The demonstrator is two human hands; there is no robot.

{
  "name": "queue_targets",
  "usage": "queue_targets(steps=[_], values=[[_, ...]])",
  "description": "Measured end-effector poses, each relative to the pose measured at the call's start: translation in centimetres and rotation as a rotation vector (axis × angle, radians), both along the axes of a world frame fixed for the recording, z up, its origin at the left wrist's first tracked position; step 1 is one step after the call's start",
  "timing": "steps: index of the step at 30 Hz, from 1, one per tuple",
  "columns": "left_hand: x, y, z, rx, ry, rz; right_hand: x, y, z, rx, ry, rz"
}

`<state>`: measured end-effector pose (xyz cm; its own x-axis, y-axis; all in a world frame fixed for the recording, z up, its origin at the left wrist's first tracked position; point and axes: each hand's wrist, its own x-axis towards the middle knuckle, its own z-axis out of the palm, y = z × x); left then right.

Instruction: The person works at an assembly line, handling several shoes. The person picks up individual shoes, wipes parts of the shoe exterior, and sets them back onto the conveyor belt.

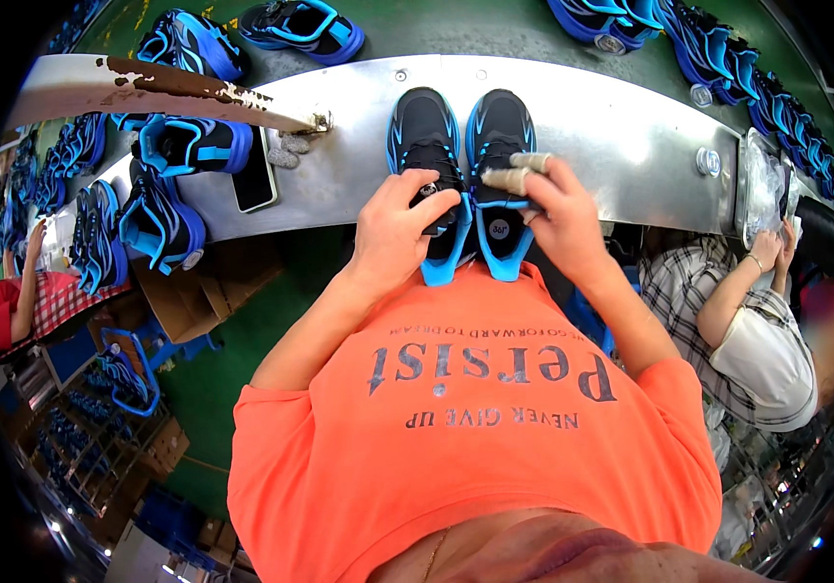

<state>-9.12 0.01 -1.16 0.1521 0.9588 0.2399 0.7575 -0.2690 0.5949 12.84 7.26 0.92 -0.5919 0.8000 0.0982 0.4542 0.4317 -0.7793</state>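
Two black sneakers with bright blue trim lie side by side on the metal bench, toes pointing away from me. My left hand [392, 228] grips the left sneaker [424, 121] at its tongue and collar, thumb and forefinger bent around the opening. On the right sneaker [501, 121], my right hand [564, 214] holds the collar edge near the laces. Beige covers [509, 180] sit on some of its fingers. A round pale label shows on the right insole [498, 228]. The right thumb is partly hidden.
A phone [255, 177] and small grey lumps [289, 151] lie left on the bench [339, 107], beside a rusty post [164, 85]. More sneakers [162, 209] crowd the left end. Beyond runs a green belt [456, 29] with shoes. A co-worker [757, 340] handles clear plastic [762, 185] at right.
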Motion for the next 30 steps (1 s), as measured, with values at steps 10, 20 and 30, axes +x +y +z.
queue_targets(steps=[10, 20, 30], values=[[0.2, -1.4, -0.9, 0.118, 0.079, 0.139, -1.2, -1.4, 0.4, 0.289, -0.2, 0.045], [0.4, -2.0, -1.5, 0.105, 0.062, 0.12, -0.5, -2.1, -1.1, 0.464, -0.23, 0.139], [-1.8, 4.3, -2.2, 0.277, 0.057, 0.195, -5.6, -0.1, -1.3, 0.299, -0.099, -0.038]])
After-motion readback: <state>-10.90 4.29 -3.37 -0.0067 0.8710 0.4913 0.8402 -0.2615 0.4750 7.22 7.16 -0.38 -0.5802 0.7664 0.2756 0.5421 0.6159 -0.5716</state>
